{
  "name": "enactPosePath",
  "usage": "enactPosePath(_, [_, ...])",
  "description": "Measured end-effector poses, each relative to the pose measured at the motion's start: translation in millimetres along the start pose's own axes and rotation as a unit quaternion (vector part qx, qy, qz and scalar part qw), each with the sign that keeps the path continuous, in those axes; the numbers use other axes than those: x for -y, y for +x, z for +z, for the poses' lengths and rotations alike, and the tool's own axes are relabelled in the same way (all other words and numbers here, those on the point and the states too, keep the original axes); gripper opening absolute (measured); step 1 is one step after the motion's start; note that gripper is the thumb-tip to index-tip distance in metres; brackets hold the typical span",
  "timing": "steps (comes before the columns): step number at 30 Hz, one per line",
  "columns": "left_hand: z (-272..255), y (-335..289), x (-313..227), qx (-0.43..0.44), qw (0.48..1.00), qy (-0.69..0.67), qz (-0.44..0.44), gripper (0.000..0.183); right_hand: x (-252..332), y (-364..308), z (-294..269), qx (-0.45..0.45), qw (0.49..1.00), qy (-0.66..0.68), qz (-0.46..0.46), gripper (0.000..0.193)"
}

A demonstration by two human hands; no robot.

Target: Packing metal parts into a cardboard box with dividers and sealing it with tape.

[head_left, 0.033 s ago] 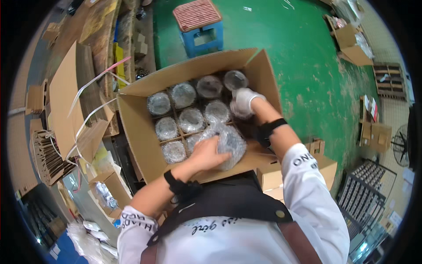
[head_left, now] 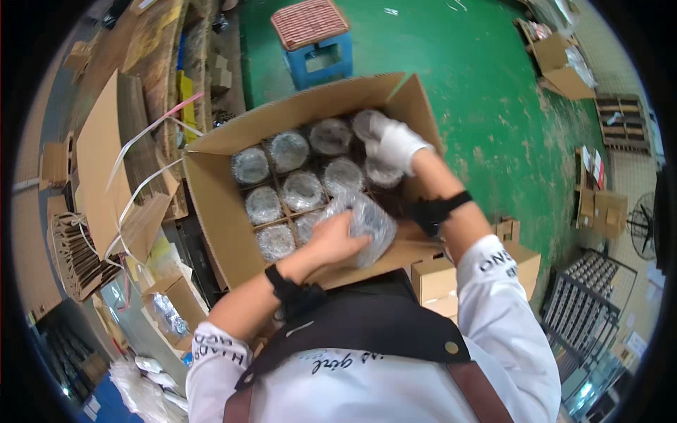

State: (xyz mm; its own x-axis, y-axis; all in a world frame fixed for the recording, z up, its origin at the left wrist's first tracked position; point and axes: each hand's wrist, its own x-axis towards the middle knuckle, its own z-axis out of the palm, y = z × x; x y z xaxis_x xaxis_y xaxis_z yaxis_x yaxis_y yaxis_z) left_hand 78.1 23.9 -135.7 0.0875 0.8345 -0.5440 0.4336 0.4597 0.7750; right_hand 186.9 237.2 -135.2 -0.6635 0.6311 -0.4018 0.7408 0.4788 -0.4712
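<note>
Fingers of the gloved right hand (head_left: 398,145), grip unclear, had shifted up, uncovering more of a wrapped cylinder (head_left: 383,175), apparently seated in the upper-centre carton (head_left: 209,194), while the left hand's (head_left: 336,242) half-curled fingers clasped a wrapped piece (head_left: 374,229) near frame centre.

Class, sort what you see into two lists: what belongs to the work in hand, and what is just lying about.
In the work:
- left hand, gripping a bubble-wrapped item
- gloved right hand, over the box's far right corner
- open cardboard box
- wrapped round items inside

Lying about:
- blue stool
- cardboard sheets
- fan
</note>
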Motion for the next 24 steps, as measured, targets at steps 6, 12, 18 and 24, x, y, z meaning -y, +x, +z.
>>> enactPosePath(6, [39, 109, -30, 0.159, 0.916, -0.323, -0.178, 0.028, 20, -176, -109, -0.296, 0.824, 0.481, -0.054, 0.029])
enactPosePath(12, [85, 123, 11, 0.02, 0.981, -0.136, -0.141, 0.038, -46, -270, -28, -0.35, 0.753, 0.53, 0.173, 0.024])
enactPosePath(18, [104, 123, 9, -0.016, 0.843, 0.458, 0.283, 0.023, -60, -296, 27, -0.358, 0.678, 0.587, 0.259, 0.022])
enactPosePath(24, [152, 154, 67, 0.027, 0.74, 0.582, 0.336, 0.015, -40, -275, 29, -0.295, 0.719, 0.567, 0.273, 0.024])
